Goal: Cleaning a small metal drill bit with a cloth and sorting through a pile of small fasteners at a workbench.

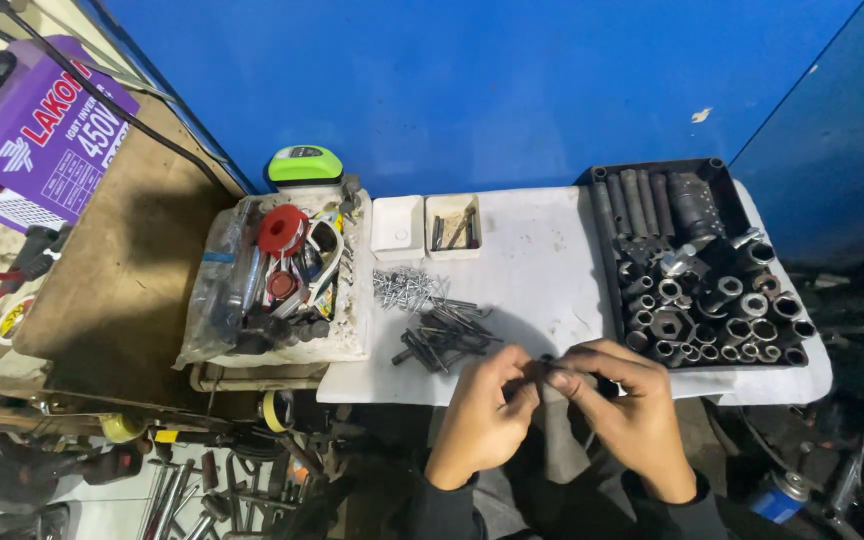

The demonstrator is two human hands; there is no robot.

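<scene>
Head view, left hand [482, 410], right hand [632, 405] – fingertips pinched together

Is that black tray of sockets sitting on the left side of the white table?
No, the black tray of sockets sits at the right end of the white table, beyond the hands.

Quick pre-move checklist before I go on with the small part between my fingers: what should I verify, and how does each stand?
1. Left hand and right hand both on the small dark part: ok.
2. Grip secure: cannot tell, fingers hide it.
3. Part's type: cannot tell, too small.
4. Dark bolts pile within reach: ok.
5. Silver screws kept apart from bolts: not ok, piles touch.
6. Socket tray fully on white board: ok.
</scene>
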